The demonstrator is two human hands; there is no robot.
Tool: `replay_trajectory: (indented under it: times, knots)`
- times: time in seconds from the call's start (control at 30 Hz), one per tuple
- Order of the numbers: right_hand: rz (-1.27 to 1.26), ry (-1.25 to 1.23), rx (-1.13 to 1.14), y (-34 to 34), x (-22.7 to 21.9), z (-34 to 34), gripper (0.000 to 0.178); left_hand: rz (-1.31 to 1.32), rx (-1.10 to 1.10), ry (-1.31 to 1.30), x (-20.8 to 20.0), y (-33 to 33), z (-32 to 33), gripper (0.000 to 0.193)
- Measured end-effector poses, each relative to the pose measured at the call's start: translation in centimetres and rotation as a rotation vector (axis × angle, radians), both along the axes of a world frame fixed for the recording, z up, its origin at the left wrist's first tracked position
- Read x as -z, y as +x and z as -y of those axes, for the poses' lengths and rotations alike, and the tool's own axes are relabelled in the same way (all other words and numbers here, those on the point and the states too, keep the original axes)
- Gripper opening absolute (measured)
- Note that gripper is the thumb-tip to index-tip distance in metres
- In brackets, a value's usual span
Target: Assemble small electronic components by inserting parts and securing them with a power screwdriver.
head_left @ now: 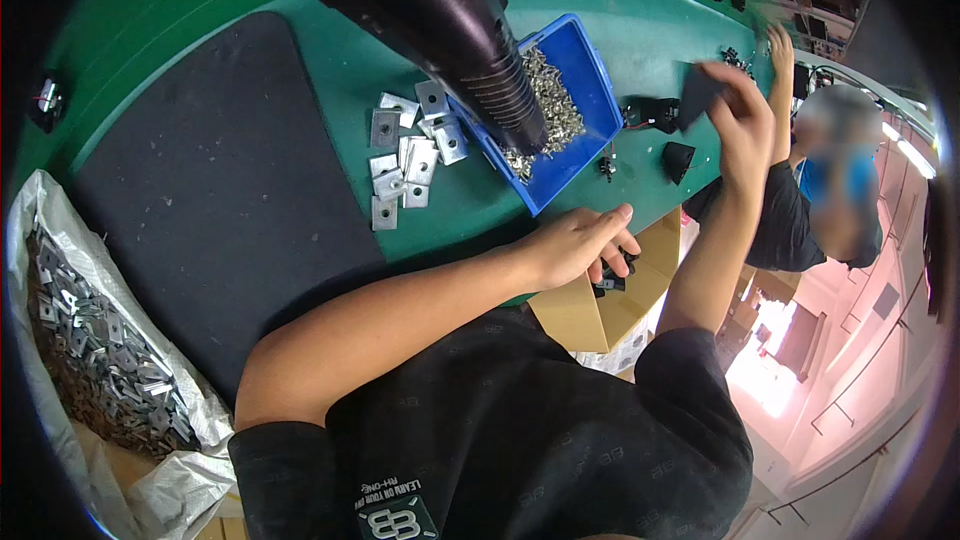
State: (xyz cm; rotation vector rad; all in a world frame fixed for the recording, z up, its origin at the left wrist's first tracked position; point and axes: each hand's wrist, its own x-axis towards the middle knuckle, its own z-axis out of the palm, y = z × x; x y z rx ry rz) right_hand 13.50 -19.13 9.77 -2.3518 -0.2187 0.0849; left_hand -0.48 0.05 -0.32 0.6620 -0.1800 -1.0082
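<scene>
Over an open cardboard box (575, 312) of black parts (614, 282), our left hand (583, 246) spreads its fingers loosely. Our smooth green tabletop (650, 35) carries a blue bin (598, 90) of small silvery fasteners (550, 90). Above its right side, our right hand (742, 125) grips a flat, dark piece (697, 97), angular and blurred. Beyond, another person's arm (783, 85) reaches over the table; the room (870, 370) is pinkish and brightly lit.

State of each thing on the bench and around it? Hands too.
Blue bin: open, holding small screws
Cardboard box: open, black parts inside
White sack: open, holding many metal pieces
Metal plates: loose, piled untidily
Black ribbed device: over the bin; power unclear
Left hand: open, nothing visibly held
Right hand: closed on dark piece, blurred
</scene>
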Motion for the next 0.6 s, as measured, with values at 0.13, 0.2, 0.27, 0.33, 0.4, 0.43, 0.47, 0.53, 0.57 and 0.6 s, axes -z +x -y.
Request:
replay_trajectory:
  times: [0.13,0.2,0.27,0.33,0.4,0.43,0.47,0.53,0.57,0.6]
  knots:
    - [-0.254,-0.1,-0.659,-5.1,-4.9,-3.7,0.036,-0.151,0.039,-0.052,0.0,-0.4,0.0,0.076]
    - [-0.388,-0.159,-0.617,-7.4,-5.0,-4.5,0.039,-0.257,0.088,-0.07,-0.4,-0.2,-0.1,0.077]
    - [-0.393,-0.271,-0.55,-8.7,-4.6,-5.5,0.045,-0.277,0.229,-0.087,-0.6,-0.1,-0.5,0.077]
    - [-0.407,-0.249,-0.521,-9.3,-4.4,-5.1,0.041,-0.253,0.261,-0.128,-0.1,-0.5,-0.2,0.074]
    - [-0.426,-0.221,-0.54,-9.7,-4.5,-4.0,0.038,-0.252,0.323,-0.219,0.0,-0.8,-0.1,0.074]
    - [-0.441,-0.189,-0.562,-9.7,-4.4,-3.7,0.035,-0.251,0.322,-0.217,-0.2,-0.7,-0.2,0.074]
    - [-0.439,-0.187,-0.564,-9.7,-4.5,-3.8,0.035,-0.264,0.303,-0.246,-0.4,-0.8,-0.4,0.071]
    - [-0.45,-0.17,-0.692,-9.5,-4.9,-4.3,0.027,-0.276,0.283,-0.275,-0.7,-0.8,-0.5,0.068]
    - [-0.471,-0.049,-0.768,-8.9,-4.8,-4.0,0.023,-0.271,0.245,-0.29,-0.8,-0.8,-0.5,0.065]
    - [-0.472,-0.049,-0.77,-8.6,-4.4,-3.5,0.023,-0.265,0.206,-0.304,-0.9,-0.8,-0.5,0.061]
